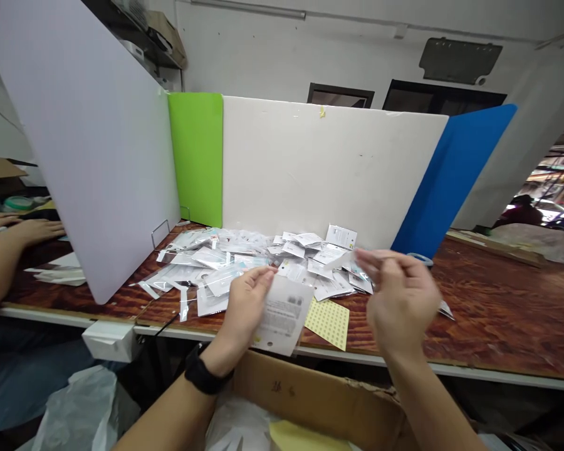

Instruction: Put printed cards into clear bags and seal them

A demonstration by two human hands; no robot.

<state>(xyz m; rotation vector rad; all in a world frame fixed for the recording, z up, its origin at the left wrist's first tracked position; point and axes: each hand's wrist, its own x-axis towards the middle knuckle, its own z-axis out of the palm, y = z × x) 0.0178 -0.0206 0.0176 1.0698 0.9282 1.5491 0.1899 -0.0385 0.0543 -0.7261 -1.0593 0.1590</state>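
Note:
My left hand [250, 299], with a black band on the wrist, is closed on a clear plastic packet [282, 316] that holds a printed white card. The packet is tilted above the table's front edge. To its right, my right hand [402, 300] is raised, with thumb and fingers pinched together and blurred. A pale strip shows at its fingertips, but I cannot tell whether it is held. Behind both hands lies a heap of similar packets [216, 260]. A yellow sheet of small round stickers [329, 322] lies between the hands on the table.
Below the table edge stands an open cardboard box [310, 385] with white and yellow paper inside. White, green [196, 160] and blue [455, 175] panels enclose the work area. Beyond the left panel are another person's hands [28, 232]. A plastic bag [82, 410] hangs lower left.

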